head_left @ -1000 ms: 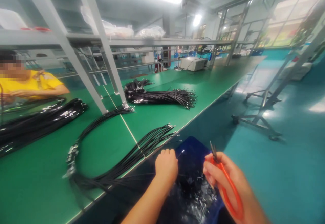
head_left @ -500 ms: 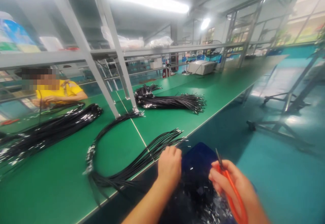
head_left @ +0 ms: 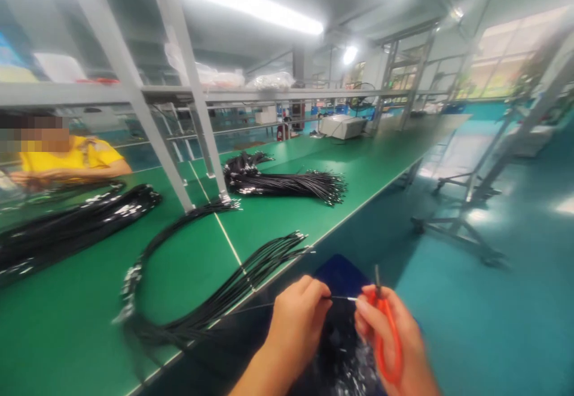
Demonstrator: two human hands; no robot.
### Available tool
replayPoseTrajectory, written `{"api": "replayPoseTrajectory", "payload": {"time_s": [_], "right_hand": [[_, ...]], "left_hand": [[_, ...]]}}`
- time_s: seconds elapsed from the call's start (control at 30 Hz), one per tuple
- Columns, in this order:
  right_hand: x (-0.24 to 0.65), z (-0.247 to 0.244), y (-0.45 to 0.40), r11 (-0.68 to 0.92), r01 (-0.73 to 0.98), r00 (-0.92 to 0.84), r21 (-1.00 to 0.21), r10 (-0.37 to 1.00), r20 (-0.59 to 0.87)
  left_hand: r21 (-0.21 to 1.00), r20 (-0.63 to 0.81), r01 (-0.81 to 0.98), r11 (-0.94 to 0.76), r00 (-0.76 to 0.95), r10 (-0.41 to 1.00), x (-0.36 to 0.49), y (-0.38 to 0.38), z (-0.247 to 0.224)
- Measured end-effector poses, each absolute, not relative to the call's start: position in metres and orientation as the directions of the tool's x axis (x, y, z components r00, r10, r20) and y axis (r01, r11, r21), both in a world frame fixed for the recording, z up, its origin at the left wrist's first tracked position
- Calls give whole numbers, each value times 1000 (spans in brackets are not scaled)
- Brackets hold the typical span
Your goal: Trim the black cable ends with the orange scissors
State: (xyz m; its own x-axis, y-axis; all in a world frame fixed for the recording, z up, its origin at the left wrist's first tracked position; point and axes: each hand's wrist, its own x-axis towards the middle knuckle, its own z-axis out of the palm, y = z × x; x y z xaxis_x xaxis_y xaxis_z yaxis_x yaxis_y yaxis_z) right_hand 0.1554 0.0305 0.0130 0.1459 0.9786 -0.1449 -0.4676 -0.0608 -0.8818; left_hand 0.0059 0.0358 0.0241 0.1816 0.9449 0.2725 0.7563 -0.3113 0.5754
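My left hand (head_left: 298,318) is closed on a thin black cable (head_left: 338,297), whose end stretches across to my right hand (head_left: 403,330). The right hand keeps red-handled scissors (head_left: 397,354) in its palm, blades pointing up. Its thumb and fingertips pinch the white tip of the same cable. Below both hands is a dark blue container (head_left: 336,267) with small shiny scraps (head_left: 354,363) in it. Left of my hands, a loose bundle of black cables (head_left: 233,288) curves over the table edge, its metal-tipped ends fanned out.
On the green table (head_left: 188,276) lie a thick cable bundle (head_left: 287,183) further back and a long pile (head_left: 81,216) at left. Grey shelf posts (head_left: 197,91) rise from the table. Across it sits a person in yellow (head_left: 85,157). A wheeled frame (head_left: 461,228) stands at right.
My hands have come closer together, and a cable now spans between them with its tip in the right fingers. The scissors have turned more upright. The view has swung slightly right.
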Motion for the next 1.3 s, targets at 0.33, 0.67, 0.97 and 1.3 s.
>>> {"api": "replayPoseTrajectory", "payload": {"time_s": [0.33,0.67,0.97,1.3], "right_hand": [[120,30,15,17,-526,238,-850,963,-128],[120,30,17,28,-559,159,-829,984,-75],[123,28,12,-303,-706,-180,-640,951,-252],[111,33,6,-212,-683,-75,-699,972,-222]], "left_hand": [[997,30,72,-29,-9,1000,3,12,17],[955,111,276,-109,10,994,3,4,22],[993,31,111,-35,40,999,6,-1,23],[980,13,-200,2,73,997,4,8,36]]}}
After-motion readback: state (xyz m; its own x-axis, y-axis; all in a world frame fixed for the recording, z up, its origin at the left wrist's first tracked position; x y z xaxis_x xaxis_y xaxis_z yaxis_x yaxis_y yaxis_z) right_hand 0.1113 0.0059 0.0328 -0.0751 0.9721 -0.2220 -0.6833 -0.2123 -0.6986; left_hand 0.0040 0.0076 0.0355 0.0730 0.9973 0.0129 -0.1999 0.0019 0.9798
